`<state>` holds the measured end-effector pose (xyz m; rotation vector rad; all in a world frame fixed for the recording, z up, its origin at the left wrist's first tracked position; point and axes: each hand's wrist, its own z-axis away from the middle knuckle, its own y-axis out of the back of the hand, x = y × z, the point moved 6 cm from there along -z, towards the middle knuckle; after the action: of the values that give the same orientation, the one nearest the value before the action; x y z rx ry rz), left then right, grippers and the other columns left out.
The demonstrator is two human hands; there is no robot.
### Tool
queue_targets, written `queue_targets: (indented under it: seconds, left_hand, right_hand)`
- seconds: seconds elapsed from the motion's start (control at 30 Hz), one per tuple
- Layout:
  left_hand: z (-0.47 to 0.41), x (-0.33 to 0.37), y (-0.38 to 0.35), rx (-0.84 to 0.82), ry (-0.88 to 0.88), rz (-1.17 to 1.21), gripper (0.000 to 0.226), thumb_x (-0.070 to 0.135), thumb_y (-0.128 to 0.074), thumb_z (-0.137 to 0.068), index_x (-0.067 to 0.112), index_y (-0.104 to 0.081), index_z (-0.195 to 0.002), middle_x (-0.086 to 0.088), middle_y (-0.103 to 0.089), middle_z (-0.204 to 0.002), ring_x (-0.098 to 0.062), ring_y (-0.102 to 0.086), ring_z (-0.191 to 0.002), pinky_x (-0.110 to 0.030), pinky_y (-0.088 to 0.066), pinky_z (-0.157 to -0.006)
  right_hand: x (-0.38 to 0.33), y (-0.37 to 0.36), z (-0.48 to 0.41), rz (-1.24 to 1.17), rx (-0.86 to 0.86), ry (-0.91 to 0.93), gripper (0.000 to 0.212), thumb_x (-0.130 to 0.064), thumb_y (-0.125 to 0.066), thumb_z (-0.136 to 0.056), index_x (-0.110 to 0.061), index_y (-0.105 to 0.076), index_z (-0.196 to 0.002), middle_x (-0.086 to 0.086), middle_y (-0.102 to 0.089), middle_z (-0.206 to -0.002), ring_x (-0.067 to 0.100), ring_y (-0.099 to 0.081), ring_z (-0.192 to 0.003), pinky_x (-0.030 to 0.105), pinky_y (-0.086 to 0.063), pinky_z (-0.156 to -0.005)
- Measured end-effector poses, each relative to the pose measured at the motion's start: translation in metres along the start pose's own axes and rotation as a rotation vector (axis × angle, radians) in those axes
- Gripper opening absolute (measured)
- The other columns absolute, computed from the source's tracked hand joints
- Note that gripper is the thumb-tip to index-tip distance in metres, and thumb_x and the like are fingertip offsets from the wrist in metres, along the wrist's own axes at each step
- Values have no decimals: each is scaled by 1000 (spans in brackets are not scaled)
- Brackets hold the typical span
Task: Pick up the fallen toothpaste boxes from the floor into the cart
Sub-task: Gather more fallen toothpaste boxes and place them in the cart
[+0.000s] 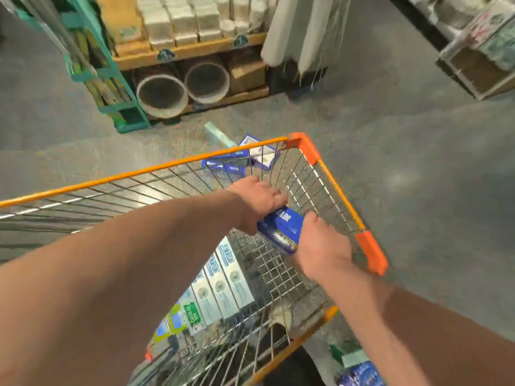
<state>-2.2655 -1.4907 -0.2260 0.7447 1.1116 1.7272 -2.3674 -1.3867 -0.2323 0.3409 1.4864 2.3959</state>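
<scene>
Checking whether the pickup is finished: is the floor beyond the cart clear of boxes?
No: several blue boxes and a pale green box lie on the floor past the cart.

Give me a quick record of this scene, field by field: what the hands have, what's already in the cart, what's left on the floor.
held item: blue toothpaste box, inside the cart, above its mesh bottom
left hand: gripping the box's far end
right hand: gripping the box's near end
already in cart: row of pale toothpaste boxes lying side by side
left on floor: blue boxes and a teal box beyond the cart; more boxes at lower right
</scene>
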Motion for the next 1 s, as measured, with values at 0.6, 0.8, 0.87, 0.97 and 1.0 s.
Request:
queue_targets:
  seconds: [0.6,0.8,0.87,0.97,1.0]
  left_hand:
    - [-57,-20,-169,-205,-159,-67,63,39,-69,-90,31,-35,-143,5,-49,-138,-25,-41,-136,-58,-13,-122]
    - [-49,-23,-170,-130,-175,-28,58,45,-65,-89,35,-38,-140,10,-51,-136,-22,-43,-134,-52,-11,-124]
    - [-49,-21,-170,-157,-185,9,58,48,-65,-86,35,-41,-137,10,-53,-133,-23,-46,-131,-52,-13,-124]
    - [-44,-17,-173,-224,-175,22,68,52,-67,-79,39,-40,-140,13,-52,-134,-21,-43,-134,-52,-12,-124]
    - [-42,-17,-173,-241,-167,13,73,56,-67,-78,39,-38,-143,13,-50,-138,-20,-41,-136,-51,-10,-124]
  right_hand:
    - [-68,-159,-44,-161,-178,-70,94,-54,-75,-81,-15,-14,-140,15,-50,-109,33,-65,-85,47,-60,-69]
    - [-71,-167,-39,-163,-203,-21,105,-59,-72,-82,-14,3,-140,14,-46,-114,32,-63,-89,41,-57,-67]
    - [-71,-167,-33,-164,-206,-10,105,-64,-72,-79,-15,-2,-141,13,-47,-116,30,-62,-91,36,-52,-64]
    - [-72,-173,-26,-193,-241,6,100,-68,-69,-77,-15,-9,-139,13,-48,-115,29,-62,-90,32,-46,-62]
    - [-74,-173,-26,-210,-256,16,99,-68,-68,-77,-16,-10,-139,13,-47,-114,30,-61,-89,32,-46,-62]
